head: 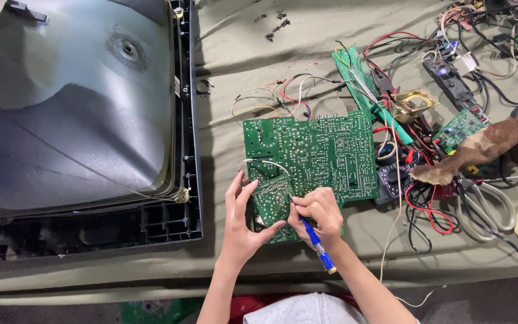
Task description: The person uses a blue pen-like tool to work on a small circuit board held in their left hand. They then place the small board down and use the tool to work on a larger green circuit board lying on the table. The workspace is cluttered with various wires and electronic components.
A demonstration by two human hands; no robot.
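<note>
Left hand (244,225): we've got our fingers spread wide, thumb and fingertips pinching the edges of the small green board (274,198) — grip holding it tilted up
Right hand (319,215): our grip is closed around a blue-handled screwdriver (316,243), held like a pen, tip down on the small board
Small board: it sits over the lower left corner of the large green circuit board (316,153), solder side up
Large board: lying flat on the table (241,54), on olive cloth, centre of view
Left of us: a grey picture tube in its black frame (190,150), face down
Right of us: tangled red and black wires (427,207), scissors (487,210), a brown furry thing (481,147)
</note>
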